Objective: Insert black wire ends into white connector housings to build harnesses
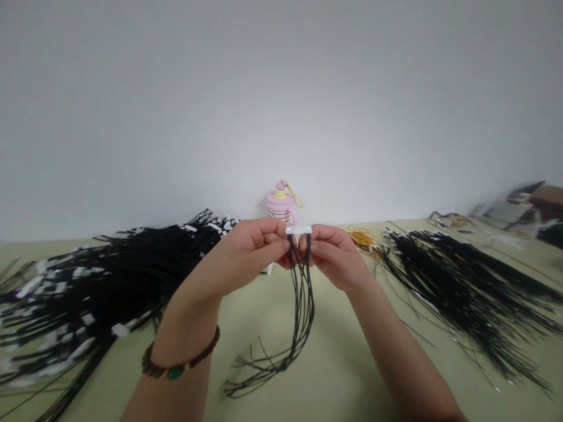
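Note:
My left hand and my right hand are raised together above the pale green table. Both pinch a small white connector between their fingertips. A thin bundle of black wires hangs down from the connector and fans out on the table below. A dark bead bracelet with a green stone is on my left wrist.
A large heap of black wires with white connectors lies at the left. Another spread of black wires lies at the right. A pink and yellow toy-like container stands by the white wall. Yellow rubber bands and clutter sit far right.

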The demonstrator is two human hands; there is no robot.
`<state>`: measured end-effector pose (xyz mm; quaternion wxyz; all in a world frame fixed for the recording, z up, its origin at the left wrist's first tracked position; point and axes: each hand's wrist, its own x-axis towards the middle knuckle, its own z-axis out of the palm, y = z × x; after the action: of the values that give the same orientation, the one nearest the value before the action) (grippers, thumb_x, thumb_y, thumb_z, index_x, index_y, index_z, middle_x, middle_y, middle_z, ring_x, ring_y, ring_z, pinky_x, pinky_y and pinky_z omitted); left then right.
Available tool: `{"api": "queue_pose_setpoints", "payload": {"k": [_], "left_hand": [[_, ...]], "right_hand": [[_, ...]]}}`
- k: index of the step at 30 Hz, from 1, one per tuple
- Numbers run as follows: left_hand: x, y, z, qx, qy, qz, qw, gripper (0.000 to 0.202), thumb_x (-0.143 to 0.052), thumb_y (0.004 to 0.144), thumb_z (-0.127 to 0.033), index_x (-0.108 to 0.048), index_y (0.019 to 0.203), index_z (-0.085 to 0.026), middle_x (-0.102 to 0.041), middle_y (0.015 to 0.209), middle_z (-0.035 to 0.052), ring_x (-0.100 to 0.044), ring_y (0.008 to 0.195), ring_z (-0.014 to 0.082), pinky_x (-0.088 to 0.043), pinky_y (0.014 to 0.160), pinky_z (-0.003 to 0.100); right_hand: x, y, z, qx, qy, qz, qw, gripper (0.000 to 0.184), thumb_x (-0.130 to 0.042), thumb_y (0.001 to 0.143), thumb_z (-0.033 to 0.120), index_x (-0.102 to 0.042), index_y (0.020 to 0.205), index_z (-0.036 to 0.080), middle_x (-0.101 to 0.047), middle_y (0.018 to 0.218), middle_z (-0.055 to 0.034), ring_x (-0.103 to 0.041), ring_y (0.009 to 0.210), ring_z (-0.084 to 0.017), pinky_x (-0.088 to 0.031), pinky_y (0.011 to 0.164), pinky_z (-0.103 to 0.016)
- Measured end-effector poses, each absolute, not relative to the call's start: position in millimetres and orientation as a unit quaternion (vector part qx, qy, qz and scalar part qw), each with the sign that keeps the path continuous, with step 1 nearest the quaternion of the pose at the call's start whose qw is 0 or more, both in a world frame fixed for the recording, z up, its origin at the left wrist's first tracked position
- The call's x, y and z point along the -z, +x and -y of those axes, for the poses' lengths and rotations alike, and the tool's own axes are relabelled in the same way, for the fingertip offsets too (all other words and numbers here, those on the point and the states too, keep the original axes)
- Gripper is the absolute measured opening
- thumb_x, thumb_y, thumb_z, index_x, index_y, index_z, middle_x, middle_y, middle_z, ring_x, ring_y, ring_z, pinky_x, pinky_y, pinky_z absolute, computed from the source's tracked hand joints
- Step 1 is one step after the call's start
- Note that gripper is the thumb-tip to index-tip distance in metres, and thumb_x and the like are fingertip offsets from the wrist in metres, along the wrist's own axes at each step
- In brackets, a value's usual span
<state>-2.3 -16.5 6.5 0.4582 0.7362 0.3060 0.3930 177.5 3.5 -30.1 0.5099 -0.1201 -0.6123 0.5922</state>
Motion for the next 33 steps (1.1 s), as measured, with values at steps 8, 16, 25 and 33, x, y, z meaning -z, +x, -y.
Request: {"api": "queue_pose_setpoints", "payload": {"k": [8, 16, 25, 33], "left_hand": [[-5.5, -0.5, 16.7, -0.433, 0.756, -0.303, 0.386, 0.011, -0.064, 0.081, -0.024, -0.064, 0.081, -0.014, -0.067, 0.073, 0.0027, -0.063, 0.069, 0.0137, -0.048, 0.063, 0.022], [-8.8, -6.2, 14.9, -0.456, 0.804, -0.290, 0.247, 0.013, -0.060, 0.085, -0.020, -0.072, 0.081, -0.014, -0.070, 0.078, 0.0021, -0.061, 0.071, 0.0106, -0.047, 0.064, 0.016], [-1.7, -2.5, 13.0, -0.491, 0.783, -0.231, 0.305, 0.010, -0.071, 0.075, -0.021, -0.065, 0.073, -0.014, -0.065, 0.071, 0.0039, -0.062, 0.067, 0.0132, -0.053, 0.065, 0.022], [-0.9, -9.4, 8.8, -0.471, 0.792, -0.278, 0.270, 0.013, -0.068, 0.079, -0.024, -0.072, 0.072, -0.014, -0.067, 0.065, 0.0030, -0.057, 0.059, 0.0105, -0.045, 0.054, 0.017]], "right_hand": [[30.0, 177.3, -2.5, -0.618, -0.105, 0.581, 0.519, 0.013, -0.075, 0.074, 0.028, -0.068, 0.075, 0.016, -0.064, 0.070, 0.0011, -0.058, 0.062, -0.007, -0.045, 0.060, -0.019], [30.9, 182.3, -3.7, -0.588, -0.095, 0.630, 0.499, 0.016, -0.077, 0.074, 0.024, -0.065, 0.082, 0.016, -0.065, 0.075, -0.0001, -0.061, 0.066, -0.009, -0.053, 0.063, -0.022], [35.2, 176.5, -3.1, -0.593, -0.107, 0.625, 0.497, 0.023, -0.078, 0.073, 0.028, -0.063, 0.084, 0.015, -0.063, 0.069, 0.0010, -0.062, 0.058, -0.008, -0.054, 0.055, -0.019], [34.6, 185.2, -1.4, -0.605, -0.122, 0.635, 0.465, 0.022, -0.079, 0.072, 0.025, -0.062, 0.081, 0.015, -0.068, 0.071, -0.0013, -0.067, 0.060, -0.011, -0.060, 0.060, -0.026]]}}
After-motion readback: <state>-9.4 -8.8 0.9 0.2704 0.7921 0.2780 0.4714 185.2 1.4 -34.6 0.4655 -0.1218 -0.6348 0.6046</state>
